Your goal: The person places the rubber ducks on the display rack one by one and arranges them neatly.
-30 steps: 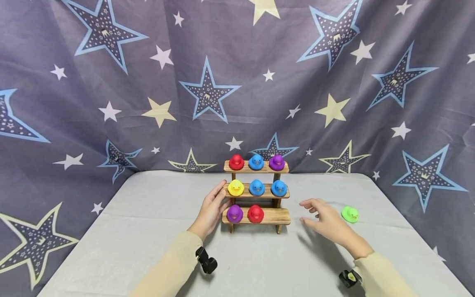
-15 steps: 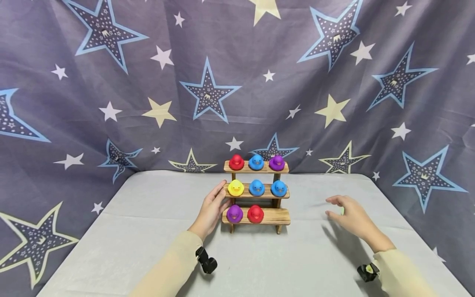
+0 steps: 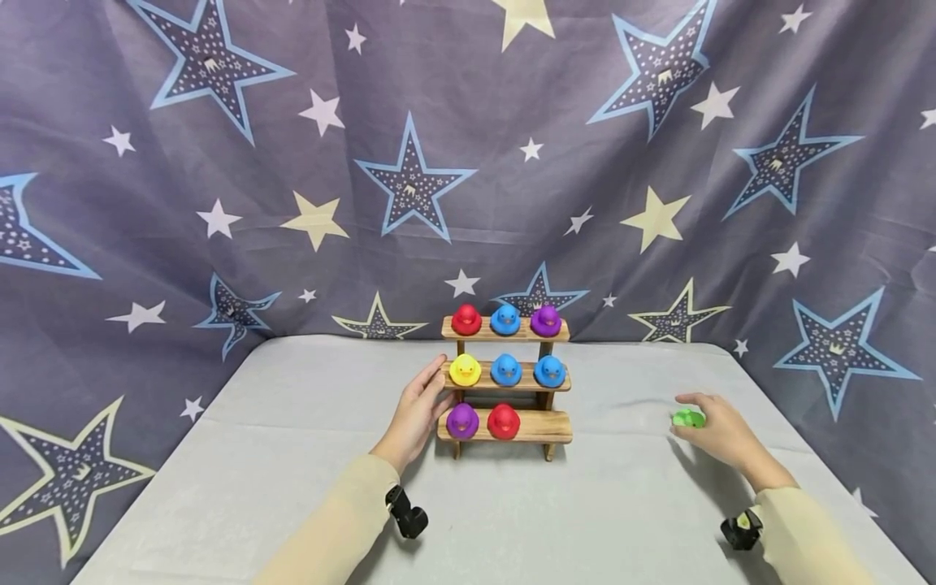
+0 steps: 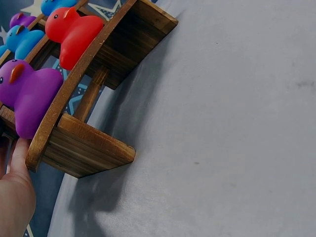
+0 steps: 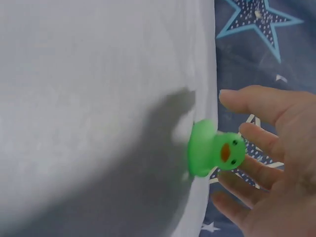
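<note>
My left hand (image 3: pixel 415 418) holds the left end of a three-tier wooden display stand (image 3: pixel 544 425), its fingers at the middle shelf; the left wrist view shows part of this hand (image 4: pixel 17 192) beside the lower shelf. A purple rubber duck (image 3: pixel 462 421) and a red rubber duck (image 3: pixel 504 422) sit on the bottom shelf, whose right end is bare. Far to the right, my right hand (image 3: pixel 724 432) reaches around a green rubber duck (image 3: pixel 687 418) on the table. In the right wrist view the fingers are spread about the green duck (image 5: pixel 202 148), with no firm grip visible.
The middle shelf bears a yellow duck (image 3: pixel 465 370) and two blue ducks. On the top shelf are a red duck (image 3: pixel 465 319), a blue duck (image 3: pixel 505 319) and a purple duck (image 3: pixel 545 321). A star-patterned curtain (image 3: pixel 512 236) hangs behind the pale tabletop (image 3: pixel 292 439).
My right hand has moved rightward from beside the stand to the green duck, its thumb and fingers now around it. The left hand has stayed at the stand.
</note>
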A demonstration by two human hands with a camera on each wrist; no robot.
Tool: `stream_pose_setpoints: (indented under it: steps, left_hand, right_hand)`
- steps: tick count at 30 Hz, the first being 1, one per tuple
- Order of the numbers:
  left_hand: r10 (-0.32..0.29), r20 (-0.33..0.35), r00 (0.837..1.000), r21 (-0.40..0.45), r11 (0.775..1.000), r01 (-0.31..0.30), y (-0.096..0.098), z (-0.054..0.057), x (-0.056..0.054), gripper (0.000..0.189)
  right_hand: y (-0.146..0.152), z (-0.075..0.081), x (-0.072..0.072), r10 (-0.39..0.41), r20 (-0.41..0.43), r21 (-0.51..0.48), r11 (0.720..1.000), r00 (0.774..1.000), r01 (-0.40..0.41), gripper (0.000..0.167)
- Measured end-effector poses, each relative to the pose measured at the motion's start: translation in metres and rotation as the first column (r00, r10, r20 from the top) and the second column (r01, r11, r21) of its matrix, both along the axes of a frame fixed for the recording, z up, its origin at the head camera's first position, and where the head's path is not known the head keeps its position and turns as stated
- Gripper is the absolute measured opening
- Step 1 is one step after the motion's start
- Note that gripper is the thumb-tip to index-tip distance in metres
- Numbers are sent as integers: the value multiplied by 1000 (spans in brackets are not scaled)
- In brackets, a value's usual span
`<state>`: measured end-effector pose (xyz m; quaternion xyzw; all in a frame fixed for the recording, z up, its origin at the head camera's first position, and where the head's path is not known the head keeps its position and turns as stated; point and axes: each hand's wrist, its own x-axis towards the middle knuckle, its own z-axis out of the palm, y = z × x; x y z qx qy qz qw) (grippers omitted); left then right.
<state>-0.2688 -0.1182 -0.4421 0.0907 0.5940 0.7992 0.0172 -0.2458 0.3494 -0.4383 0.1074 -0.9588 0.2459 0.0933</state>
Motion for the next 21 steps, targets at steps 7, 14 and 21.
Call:
stream_pose_setpoints:
  steps: [7, 14, 21]
  left_hand:
    - [2, -1, 1000, -1, 1000, -2, 1, 1, 0, 51]
    - [12, 12, 1000, -11, 1000, -11, 1, 1, 0, 51]
    - [11, 14, 1000, -2, 1000, -11, 0, 0, -1, 51]
  right_hand:
    - [10, -5, 1, -31, 126, -17, 999, 992, 33, 74]
    - [15, -10, 1, -51, 146, -41, 997, 988, 58, 74]
    - [16, -12, -1, -76, 134, -11, 997, 988, 78, 62]
